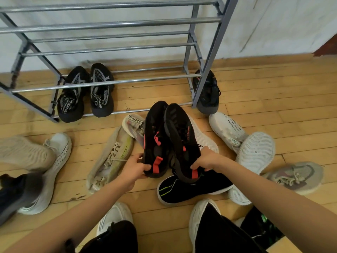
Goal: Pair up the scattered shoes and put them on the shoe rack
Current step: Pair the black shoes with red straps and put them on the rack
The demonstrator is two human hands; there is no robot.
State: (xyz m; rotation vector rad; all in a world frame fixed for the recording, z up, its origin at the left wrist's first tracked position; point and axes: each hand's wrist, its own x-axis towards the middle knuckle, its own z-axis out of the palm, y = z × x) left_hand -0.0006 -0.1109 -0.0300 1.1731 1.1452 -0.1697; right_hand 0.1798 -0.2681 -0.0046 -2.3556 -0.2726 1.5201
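A wooden plank floor (264, 84) meets a white wall, and a grey metal shoe rack (113, 24) stands against it. On the rack's lowest rails sits a pair of black-and-grey sneakers (85, 92), side by side with toes toward the wall. A dark shoe (207, 94) lies beside the rack's right front leg.

In front of the rack, the left hand (135, 169) grips the heel of a black shoe with red tabs (156, 136), and the right hand (206, 160) grips the heel of its match (180, 136). The two are held above the floor, touching along their sides, toes pointing at the rack.

Below and around them lie scattered shoes: a beige one with a yellow stripe (111, 156), a black one with a green line (191, 187), a white one sole-up (255, 150), a grey one (295, 175), and a white one at left (54, 161).
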